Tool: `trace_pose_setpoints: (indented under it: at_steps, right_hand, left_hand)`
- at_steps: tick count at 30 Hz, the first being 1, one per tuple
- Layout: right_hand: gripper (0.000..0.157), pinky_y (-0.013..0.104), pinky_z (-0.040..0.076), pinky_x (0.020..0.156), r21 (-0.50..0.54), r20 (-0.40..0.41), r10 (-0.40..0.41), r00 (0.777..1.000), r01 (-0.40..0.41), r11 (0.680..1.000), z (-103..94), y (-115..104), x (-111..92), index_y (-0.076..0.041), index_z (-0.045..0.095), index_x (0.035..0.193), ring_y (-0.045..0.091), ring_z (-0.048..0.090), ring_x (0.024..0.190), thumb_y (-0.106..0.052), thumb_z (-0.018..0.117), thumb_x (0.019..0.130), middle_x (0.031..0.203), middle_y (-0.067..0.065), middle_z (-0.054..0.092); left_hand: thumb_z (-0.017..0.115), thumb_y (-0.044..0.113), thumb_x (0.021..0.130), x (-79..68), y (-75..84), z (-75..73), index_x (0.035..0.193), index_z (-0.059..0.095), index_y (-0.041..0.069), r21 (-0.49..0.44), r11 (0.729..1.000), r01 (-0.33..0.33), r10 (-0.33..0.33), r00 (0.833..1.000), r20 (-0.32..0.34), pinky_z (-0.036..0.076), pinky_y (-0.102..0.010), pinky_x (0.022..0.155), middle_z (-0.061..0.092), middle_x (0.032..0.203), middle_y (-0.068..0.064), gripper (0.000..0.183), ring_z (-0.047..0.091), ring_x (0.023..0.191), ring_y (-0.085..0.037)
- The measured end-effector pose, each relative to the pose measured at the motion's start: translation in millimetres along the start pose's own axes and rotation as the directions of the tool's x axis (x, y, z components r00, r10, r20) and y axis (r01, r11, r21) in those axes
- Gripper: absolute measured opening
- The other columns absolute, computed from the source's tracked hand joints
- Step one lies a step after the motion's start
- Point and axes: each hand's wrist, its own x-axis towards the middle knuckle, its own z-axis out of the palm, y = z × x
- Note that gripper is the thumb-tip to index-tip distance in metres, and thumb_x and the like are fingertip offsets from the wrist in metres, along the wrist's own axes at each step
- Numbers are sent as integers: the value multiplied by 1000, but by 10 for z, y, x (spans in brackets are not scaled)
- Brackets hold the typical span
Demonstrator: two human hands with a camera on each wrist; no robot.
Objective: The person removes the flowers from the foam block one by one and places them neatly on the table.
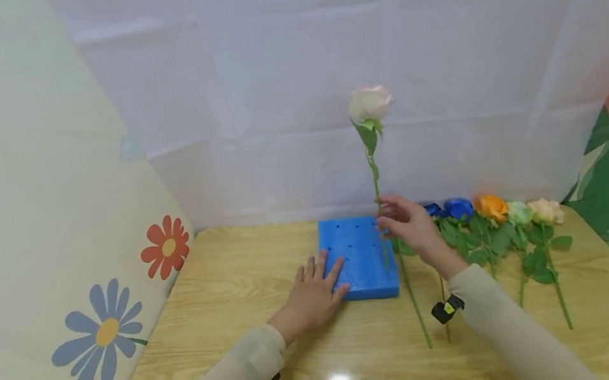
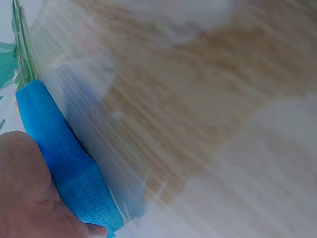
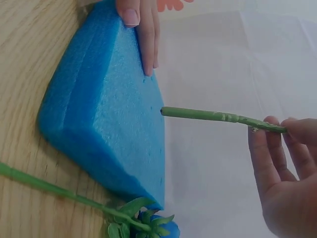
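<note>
My right hand (image 1: 408,222) pinches the green stem of a pale pink rose (image 1: 370,104) between thumb and fingers, the bloom held upright high above. In the right wrist view the stem's cut lower end (image 3: 171,111) points at the top face of a blue foam block (image 3: 131,99), which is dotted with small holes. Fingers spread, my left hand (image 1: 313,291) rests on the left front part of the block (image 1: 358,273). The left wrist view has that hand (image 2: 29,188) against the block's side (image 2: 74,168).
Right of the block, several roses lie on the wooden table (image 1: 244,256): blue roses (image 1: 459,208), an orange rose (image 1: 490,208), a pale green rose (image 1: 519,213) and a peach rose (image 1: 547,211). One bare stem (image 1: 416,303) lies close beside the block. A white cloth backdrop (image 1: 268,92) hangs behind.
</note>
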Motion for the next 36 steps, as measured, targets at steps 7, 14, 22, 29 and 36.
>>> trace_pose_setpoints:
  at_steps: [7,14,22,29,36]
  right_hand:
    - [52,46,59,86,3,-4,46,999,-46,999,-153,-29,-141,-6,47,150,19,71,98,-6,63,100,131,28,59]
    - [54,45,59,87,-51,-19,49,999,-50,997,-351,-71,-273,-7,45,152,25,69,103,-13,64,101,131,25,61]
    - [56,41,59,86,-103,-43,48,998,-52,993,-631,-98,-465,-4,42,153,9,70,96,-14,62,102,128,23,62]
    - [54,32,61,79,-54,-57,34,998,-37,998,-836,-123,-595,5,42,149,9,71,92,-9,62,101,104,-15,69]
    - [59,30,60,78,-85,-69,42,997,-48,995,-1043,-169,-763,7,39,150,7,71,92,-15,64,101,106,-18,70]
  left_hand:
    - [25,56,108,-19,9,-35,164,16,21,9,1000,6,-6,1000,15,20,-62,120,8,169,-21,67,16,151,-49]
    - [25,56,108,-28,-8,-34,164,17,20,20,1000,5,-5,1000,7,21,-62,119,9,168,-21,67,18,151,-49]
    - [25,56,108,-28,-5,-38,164,16,20,11,1000,-1,1,1000,19,20,-62,119,7,169,-21,67,16,151,-49]
    - [24,56,108,-33,12,-69,164,17,19,20,1000,7,-8,1000,16,21,-61,119,9,168,-21,67,18,151,-49]
    - [23,57,108,6,-5,-17,164,17,20,18,1000,2,-2,1000,8,22,-61,119,8,168,-21,68,18,151,-49]
